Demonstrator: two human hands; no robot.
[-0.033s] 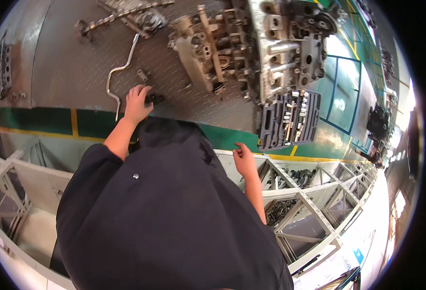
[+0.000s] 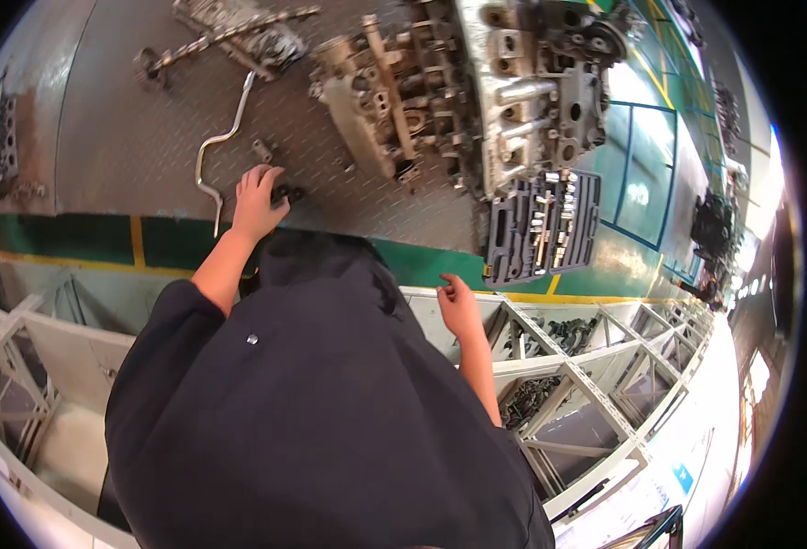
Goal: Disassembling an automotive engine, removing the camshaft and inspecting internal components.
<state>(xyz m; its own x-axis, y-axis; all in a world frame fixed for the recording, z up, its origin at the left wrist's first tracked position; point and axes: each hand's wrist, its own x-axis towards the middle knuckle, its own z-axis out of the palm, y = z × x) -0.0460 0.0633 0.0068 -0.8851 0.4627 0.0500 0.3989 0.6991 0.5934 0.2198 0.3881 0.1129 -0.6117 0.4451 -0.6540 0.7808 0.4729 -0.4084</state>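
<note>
Near the front edge of the grey metal bench [image 2: 385,212], the left hand [image 2: 258,206] is beside small black rounded parts [image 2: 296,193]; I cannot tell if its fingers are clamped on them. The right hand [image 2: 458,304] hangs before this edge, its fingers bent, slightly apart.

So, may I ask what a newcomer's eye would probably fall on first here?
Probably the bulky, pale metal engine part at upper right of centre, with an open dark socket case just below it in view. Next might be the bent silver pipe on the dark patterned surface, left of centre. Right of its lower end, the left hand is at some small black parts.
</note>
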